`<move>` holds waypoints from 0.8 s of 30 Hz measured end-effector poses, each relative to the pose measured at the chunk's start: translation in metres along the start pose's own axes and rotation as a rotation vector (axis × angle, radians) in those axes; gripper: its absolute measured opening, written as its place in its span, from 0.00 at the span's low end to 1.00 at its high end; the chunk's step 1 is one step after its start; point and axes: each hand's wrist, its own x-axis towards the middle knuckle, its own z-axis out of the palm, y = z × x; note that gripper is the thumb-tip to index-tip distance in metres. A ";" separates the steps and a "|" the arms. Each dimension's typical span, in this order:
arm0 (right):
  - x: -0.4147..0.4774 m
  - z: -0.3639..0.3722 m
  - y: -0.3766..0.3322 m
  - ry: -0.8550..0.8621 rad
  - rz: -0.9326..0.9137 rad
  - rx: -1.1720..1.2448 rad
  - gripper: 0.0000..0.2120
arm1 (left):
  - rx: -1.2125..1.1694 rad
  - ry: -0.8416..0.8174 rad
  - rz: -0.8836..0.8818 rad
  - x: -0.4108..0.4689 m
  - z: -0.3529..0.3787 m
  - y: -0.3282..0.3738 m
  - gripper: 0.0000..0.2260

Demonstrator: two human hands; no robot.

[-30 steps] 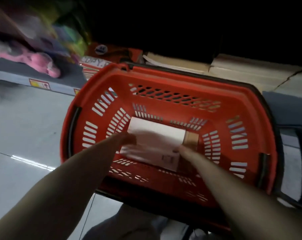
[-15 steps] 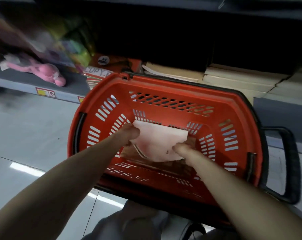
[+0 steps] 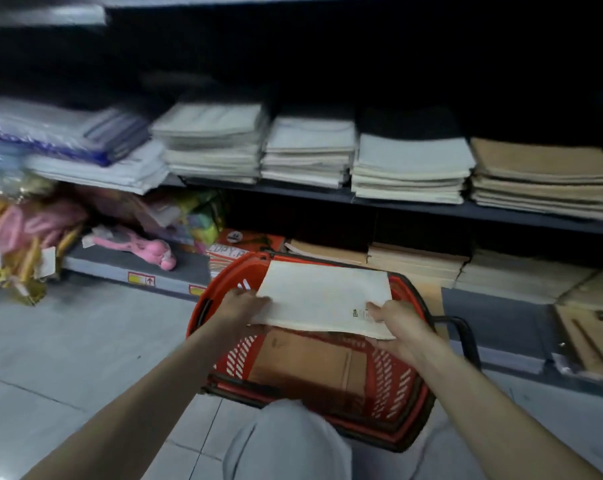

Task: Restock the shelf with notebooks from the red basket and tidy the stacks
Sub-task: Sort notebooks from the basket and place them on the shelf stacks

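Pale grey floor tiles (image 3: pixel 68 341) spread left of and below the grip, while beyond it a dark shelf (image 3: pixel 431 207) rises into deep shadow under dim light.

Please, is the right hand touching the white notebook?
Touching: the head view shows the right hand pinching the white notebook at its near right corner, thumb on top.

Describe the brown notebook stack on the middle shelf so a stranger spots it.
Find the dark shelf board above the red basket, lined with notebook stacks. Go to its right end. That stack alone is brown; its neighbours are white.
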 end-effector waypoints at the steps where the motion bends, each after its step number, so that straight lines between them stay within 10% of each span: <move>1: -0.020 -0.009 -0.014 -0.042 -0.034 0.032 0.10 | -0.088 -0.036 0.018 -0.017 -0.001 0.012 0.07; 8: -0.139 -0.076 -0.086 -0.251 -0.218 0.169 0.13 | -0.315 -0.185 0.238 -0.116 0.030 0.089 0.10; 15: -0.159 -0.122 -0.104 -0.029 -0.548 0.424 0.12 | -0.320 -0.227 0.420 -0.153 0.091 0.160 0.08; 20: -0.142 -0.107 -0.118 0.148 -0.623 0.686 0.13 | -0.652 -0.351 0.220 -0.155 0.132 0.196 0.10; 24: -0.125 -0.064 -0.134 0.281 -0.606 0.901 0.16 | -0.286 -0.541 0.266 -0.166 0.166 0.189 0.16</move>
